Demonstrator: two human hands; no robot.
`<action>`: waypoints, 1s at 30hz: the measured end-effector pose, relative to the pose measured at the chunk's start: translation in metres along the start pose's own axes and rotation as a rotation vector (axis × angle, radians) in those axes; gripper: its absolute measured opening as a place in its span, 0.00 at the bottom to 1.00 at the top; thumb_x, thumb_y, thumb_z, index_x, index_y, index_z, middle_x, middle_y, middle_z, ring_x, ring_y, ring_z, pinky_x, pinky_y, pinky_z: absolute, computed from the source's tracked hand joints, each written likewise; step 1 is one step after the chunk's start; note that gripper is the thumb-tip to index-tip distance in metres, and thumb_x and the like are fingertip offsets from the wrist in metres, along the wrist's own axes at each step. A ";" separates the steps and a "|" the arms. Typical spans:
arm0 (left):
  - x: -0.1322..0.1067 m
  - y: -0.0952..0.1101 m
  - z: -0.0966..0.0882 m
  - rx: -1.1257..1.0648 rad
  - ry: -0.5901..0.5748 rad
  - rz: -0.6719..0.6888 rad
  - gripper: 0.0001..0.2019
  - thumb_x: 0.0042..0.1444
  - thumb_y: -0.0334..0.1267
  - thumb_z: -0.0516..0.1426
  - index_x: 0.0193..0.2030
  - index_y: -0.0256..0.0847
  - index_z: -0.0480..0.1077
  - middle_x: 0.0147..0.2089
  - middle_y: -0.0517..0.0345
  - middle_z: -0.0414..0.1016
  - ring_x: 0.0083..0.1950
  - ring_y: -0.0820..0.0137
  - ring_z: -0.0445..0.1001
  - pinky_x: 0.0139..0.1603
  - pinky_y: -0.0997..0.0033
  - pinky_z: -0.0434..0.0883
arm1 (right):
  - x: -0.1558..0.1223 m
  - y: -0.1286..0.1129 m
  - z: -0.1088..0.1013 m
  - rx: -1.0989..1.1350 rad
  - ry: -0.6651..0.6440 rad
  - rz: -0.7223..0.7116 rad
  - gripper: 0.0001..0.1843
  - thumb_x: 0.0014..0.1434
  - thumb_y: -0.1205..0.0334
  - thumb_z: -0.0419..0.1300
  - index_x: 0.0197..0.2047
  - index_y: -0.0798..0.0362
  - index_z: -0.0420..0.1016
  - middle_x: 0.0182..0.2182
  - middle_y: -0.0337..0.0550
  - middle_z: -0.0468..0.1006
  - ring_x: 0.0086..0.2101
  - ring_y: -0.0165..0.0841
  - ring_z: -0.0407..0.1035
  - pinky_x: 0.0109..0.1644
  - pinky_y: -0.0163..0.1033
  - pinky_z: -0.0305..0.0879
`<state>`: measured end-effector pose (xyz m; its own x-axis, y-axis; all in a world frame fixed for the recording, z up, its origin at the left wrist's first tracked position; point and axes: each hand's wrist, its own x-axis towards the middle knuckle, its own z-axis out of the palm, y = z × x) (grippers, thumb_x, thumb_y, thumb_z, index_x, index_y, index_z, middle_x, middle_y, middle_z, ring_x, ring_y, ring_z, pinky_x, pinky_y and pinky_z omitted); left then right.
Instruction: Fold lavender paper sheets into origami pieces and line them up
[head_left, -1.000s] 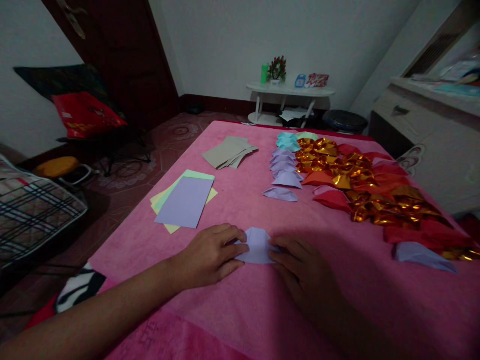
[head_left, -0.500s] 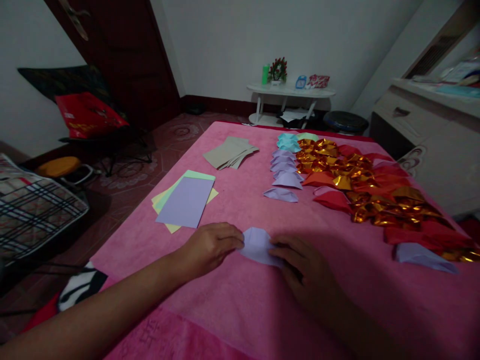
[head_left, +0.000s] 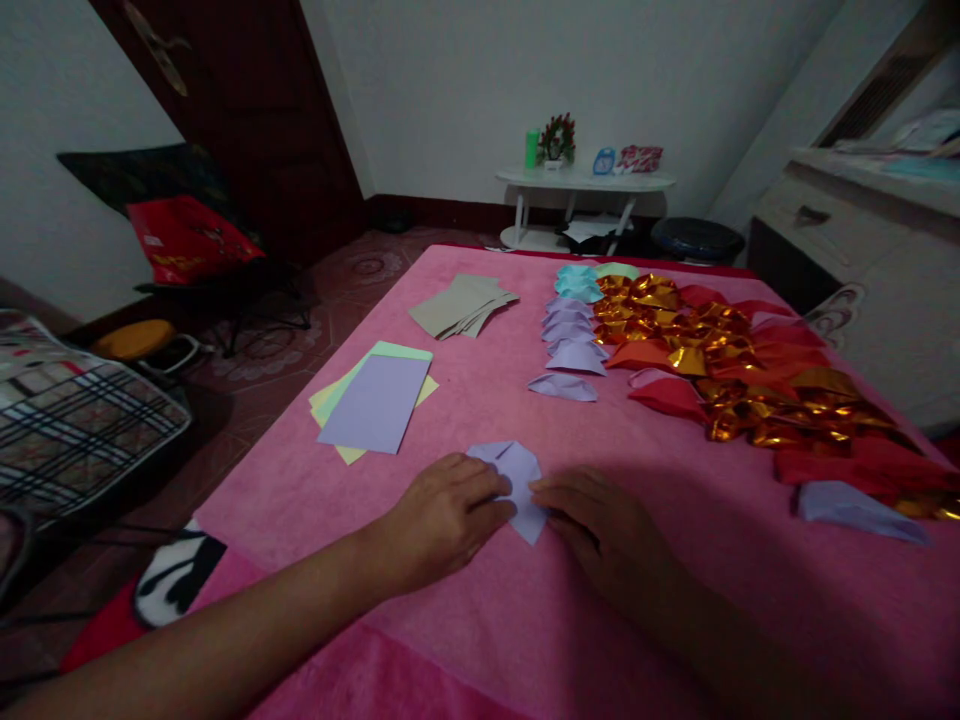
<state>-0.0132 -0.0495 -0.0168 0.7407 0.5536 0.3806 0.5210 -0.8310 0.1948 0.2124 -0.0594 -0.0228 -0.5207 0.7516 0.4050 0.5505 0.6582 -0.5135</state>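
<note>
A partly folded piece of purple paper (head_left: 517,466) lies on the pink tablecloth in front of me. My left hand (head_left: 450,510) grips its left side, with thumb and fingers closed on it. My right hand (head_left: 611,525) pinches the right edge between thumb and fingertips. Left of it is a stack of flat sheets, a purple sheet (head_left: 379,405) on top and green and yellow ones beneath. Beyond the folded piece stands a column of purple folded papers (head_left: 566,355), the nearest one (head_left: 562,387) set a little apart.
A fan of grey-beige sheets (head_left: 465,305) lies farther back. Red and shiny gold folded papers (head_left: 720,340) cover the right side of the pink table (head_left: 480,640). A purple folded piece (head_left: 859,510) sits at the near right. A chair holds a red bag (head_left: 191,240).
The purple paper has been turned between my hands, so a pointed corner now faces me. My left hand has moved slightly right and farther over the paper.
</note>
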 end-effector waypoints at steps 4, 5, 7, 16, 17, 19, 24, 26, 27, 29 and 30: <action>-0.004 0.002 0.008 -0.075 0.028 -0.057 0.09 0.61 0.32 0.51 0.41 0.38 0.72 0.40 0.51 0.74 0.40 0.70 0.71 0.41 0.69 0.69 | 0.004 0.001 -0.003 0.103 -0.039 0.089 0.15 0.52 0.74 0.55 0.40 0.52 0.75 0.37 0.45 0.79 0.38 0.34 0.73 0.44 0.41 0.71; -0.004 0.002 0.009 -0.099 0.032 -0.077 0.09 0.61 0.32 0.51 0.41 0.38 0.72 0.40 0.51 0.74 0.40 0.70 0.71 0.41 0.69 0.69 | 0.004 0.001 -0.004 0.121 -0.036 0.094 0.14 0.52 0.75 0.55 0.39 0.52 0.76 0.37 0.45 0.79 0.38 0.34 0.73 0.43 0.41 0.71; -0.004 0.002 0.010 -0.136 0.031 -0.121 0.09 0.60 0.34 0.52 0.41 0.38 0.72 0.40 0.50 0.74 0.41 0.69 0.71 0.41 0.68 0.69 | 0.006 0.002 -0.003 0.157 -0.025 0.098 0.14 0.52 0.75 0.55 0.38 0.52 0.76 0.37 0.45 0.79 0.38 0.34 0.73 0.43 0.41 0.71; 0.001 0.009 0.012 -0.248 0.098 -0.263 0.07 0.57 0.35 0.54 0.37 0.40 0.74 0.38 0.53 0.73 0.39 0.68 0.70 0.39 0.67 0.68 | 0.005 0.004 0.001 0.219 -0.005 0.173 0.12 0.51 0.74 0.58 0.36 0.52 0.78 0.37 0.43 0.78 0.39 0.32 0.73 0.44 0.38 0.70; 0.001 0.009 0.013 -0.280 0.106 -0.288 0.06 0.57 0.34 0.55 0.36 0.40 0.74 0.38 0.53 0.73 0.39 0.68 0.70 0.39 0.67 0.69 | 0.005 0.003 0.001 0.224 -0.003 0.188 0.12 0.51 0.74 0.57 0.35 0.51 0.78 0.37 0.42 0.78 0.38 0.32 0.73 0.44 0.37 0.70; 0.002 0.010 0.014 -0.337 0.119 -0.338 0.06 0.55 0.34 0.56 0.34 0.40 0.74 0.37 0.53 0.73 0.38 0.68 0.70 0.39 0.67 0.69 | 0.007 0.002 0.001 0.234 -0.008 0.219 0.11 0.52 0.73 0.57 0.34 0.51 0.78 0.36 0.41 0.78 0.38 0.31 0.73 0.43 0.35 0.70; 0.004 0.011 0.016 -0.426 0.117 -0.443 0.03 0.53 0.34 0.58 0.31 0.41 0.74 0.36 0.55 0.72 0.38 0.68 0.69 0.38 0.67 0.68 | 0.008 0.001 0.005 0.211 -0.032 0.279 0.08 0.53 0.71 0.57 0.29 0.51 0.76 0.35 0.39 0.76 0.35 0.30 0.72 0.39 0.34 0.68; 0.005 0.012 0.015 -0.445 0.104 -0.465 0.03 0.53 0.34 0.58 0.31 0.41 0.74 0.36 0.56 0.72 0.38 0.69 0.69 0.38 0.67 0.67 | 0.008 0.000 0.007 0.193 -0.027 0.299 0.07 0.53 0.71 0.57 0.28 0.51 0.74 0.35 0.39 0.75 0.35 0.30 0.71 0.39 0.34 0.67; 0.006 0.012 0.014 -0.447 0.095 -0.473 0.03 0.53 0.34 0.58 0.31 0.41 0.74 0.36 0.56 0.72 0.38 0.69 0.69 0.39 0.67 0.67 | 0.008 0.000 0.008 0.188 -0.029 0.311 0.07 0.53 0.72 0.58 0.28 0.51 0.74 0.35 0.39 0.75 0.35 0.29 0.70 0.38 0.34 0.66; 0.007 0.013 0.013 -0.437 0.072 -0.490 0.04 0.53 0.32 0.57 0.30 0.41 0.74 0.35 0.57 0.72 0.38 0.69 0.68 0.39 0.67 0.66 | 0.010 -0.002 0.009 0.179 -0.041 0.339 0.07 0.51 0.73 0.58 0.27 0.52 0.72 0.34 0.38 0.74 0.34 0.29 0.69 0.37 0.34 0.65; 0.008 0.014 0.012 -0.427 0.062 -0.498 0.05 0.53 0.31 0.57 0.30 0.40 0.73 0.35 0.57 0.72 0.38 0.69 0.68 0.40 0.67 0.66 | 0.011 -0.002 0.009 0.172 -0.051 0.352 0.07 0.51 0.73 0.58 0.26 0.52 0.71 0.33 0.38 0.73 0.34 0.30 0.68 0.37 0.34 0.64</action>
<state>0.0050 -0.0559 -0.0220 0.4220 0.8841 0.2007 0.5715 -0.4313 0.6981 0.1994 -0.0534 -0.0243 -0.3537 0.9239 0.1458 0.5861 0.3404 -0.7352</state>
